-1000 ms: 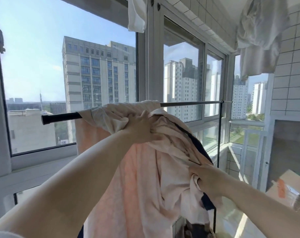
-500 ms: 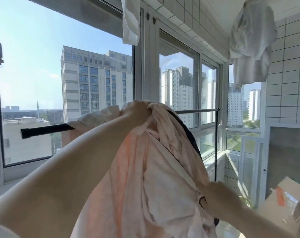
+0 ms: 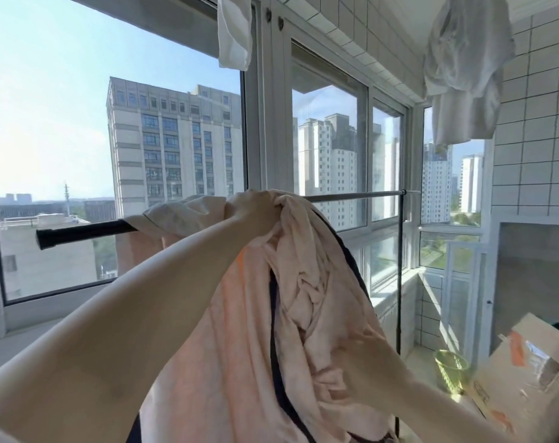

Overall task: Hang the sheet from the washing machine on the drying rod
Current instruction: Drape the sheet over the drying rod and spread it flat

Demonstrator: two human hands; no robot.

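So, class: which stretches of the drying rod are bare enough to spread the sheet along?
Bare: the rod from the sheet to its far upright, plus its short black near end. Crowded: the middle, bunched under the left hand.

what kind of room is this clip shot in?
Likely an enclosed high-rise balcony used for laundry: big windows facing tower blocks, a drying rod with a sheet draped over it, white clothes hanging overhead.

my pale pink sheet (image 3: 255, 330) with a dark edge lies bunched over the black-and-silver drying rod (image 3: 80, 231), one part draped behind it, most hanging in crumpled folds in front.
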